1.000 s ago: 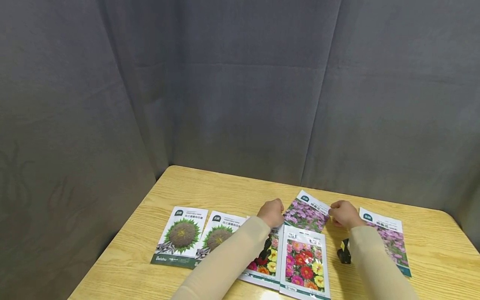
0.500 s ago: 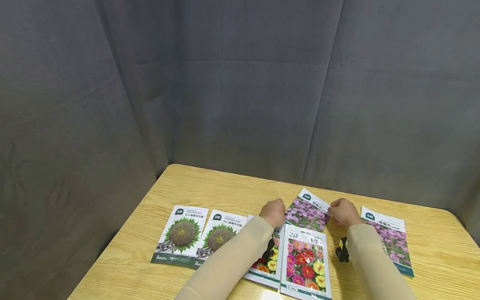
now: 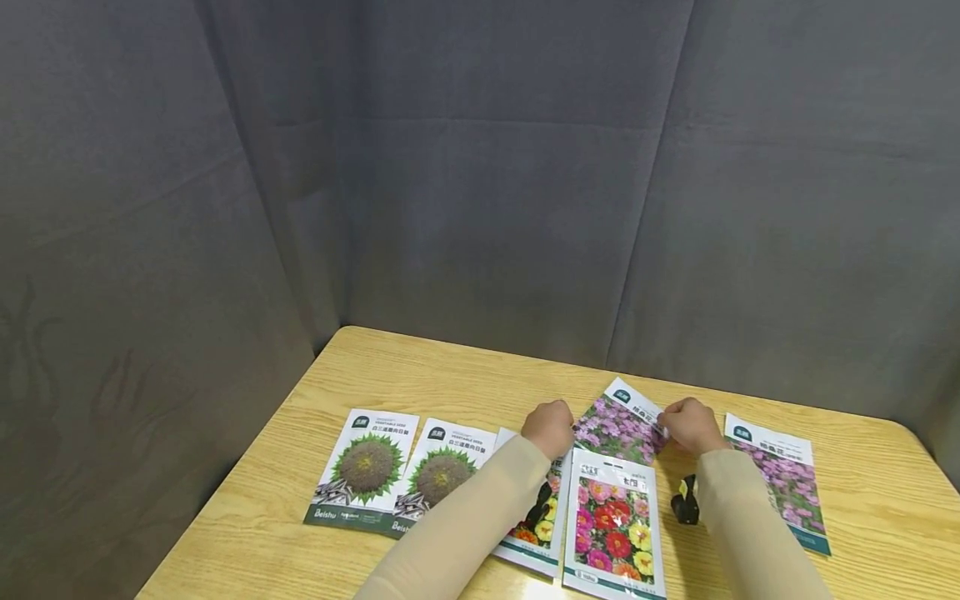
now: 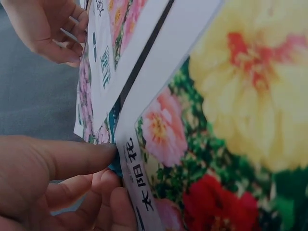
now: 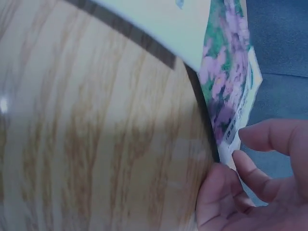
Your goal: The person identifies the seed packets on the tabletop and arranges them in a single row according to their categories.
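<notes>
A seed packet with purple flowers [image 3: 617,429] lies tilted at the back of the table, between both hands. My left hand [image 3: 549,428] pinches its teal lower edge; the thumb and fingertips show there in the left wrist view. At its upper right corner is my right hand [image 3: 691,425], thumb and fingertips at the white edge in the right wrist view. In front, a seed packet with mixed red and yellow flowers [image 3: 613,529] overlaps its lower end. A second such packet [image 3: 525,550] is partly covered by the left forearm.
Two sunflower seed packets [image 3: 367,467] [image 3: 441,477] lie side by side on the left. Another purple-flower packet [image 3: 783,483] lies at the right, partly behind the right sleeve. A grey curtain [image 3: 480,208] stands behind the wooden table [image 3: 420,367].
The purple-flower packet between my hands has shifted slightly to the right and turned a little. Both hands have stayed on it with only small movements; the other packets lie as before.
</notes>
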A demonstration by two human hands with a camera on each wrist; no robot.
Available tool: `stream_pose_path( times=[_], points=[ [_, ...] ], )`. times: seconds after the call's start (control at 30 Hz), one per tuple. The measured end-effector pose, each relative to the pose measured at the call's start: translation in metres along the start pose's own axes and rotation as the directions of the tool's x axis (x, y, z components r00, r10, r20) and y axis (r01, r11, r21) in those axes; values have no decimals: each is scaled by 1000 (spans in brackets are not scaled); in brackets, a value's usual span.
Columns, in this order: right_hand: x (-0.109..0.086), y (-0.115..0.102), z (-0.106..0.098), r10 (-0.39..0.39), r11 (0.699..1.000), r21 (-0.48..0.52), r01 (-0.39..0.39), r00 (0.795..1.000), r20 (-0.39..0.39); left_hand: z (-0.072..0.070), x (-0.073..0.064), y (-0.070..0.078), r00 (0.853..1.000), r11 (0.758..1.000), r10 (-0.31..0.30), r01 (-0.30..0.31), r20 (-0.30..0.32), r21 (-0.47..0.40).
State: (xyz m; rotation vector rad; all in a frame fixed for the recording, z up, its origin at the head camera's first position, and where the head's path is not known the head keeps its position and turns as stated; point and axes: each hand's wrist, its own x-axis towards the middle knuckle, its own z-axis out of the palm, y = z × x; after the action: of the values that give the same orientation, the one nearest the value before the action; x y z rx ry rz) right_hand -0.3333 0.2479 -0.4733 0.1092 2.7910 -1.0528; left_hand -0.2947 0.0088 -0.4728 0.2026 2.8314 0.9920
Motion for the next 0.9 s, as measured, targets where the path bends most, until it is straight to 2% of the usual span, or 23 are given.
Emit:
stream_pose_path(
  times=[0.23,0.4,0.67,0.77,0.9],
  points=[
    [-1,0,0,14,998,68,-13,1000,-26,2,-2,1,999,998,23,-22,-22,57],
    [0,0,1,42,990,137,-35,998,-50,-4,-7,0,998,998,51,-50,-23,30],
    [-2,-4,3,88,957,283,-61,992,-85,-7,-7,-8,1000,996,14,-13,10,-93],
    [-5,-6,0,80,944,328,-47,993,-89,-7,-7,-11,1000,989,2,-2,2,-150],
    [-11,-11,-5,69,914,405,-20,992,-107,-10,-9,-11,1000,978,14,-16,-7,-209]
  ],
)
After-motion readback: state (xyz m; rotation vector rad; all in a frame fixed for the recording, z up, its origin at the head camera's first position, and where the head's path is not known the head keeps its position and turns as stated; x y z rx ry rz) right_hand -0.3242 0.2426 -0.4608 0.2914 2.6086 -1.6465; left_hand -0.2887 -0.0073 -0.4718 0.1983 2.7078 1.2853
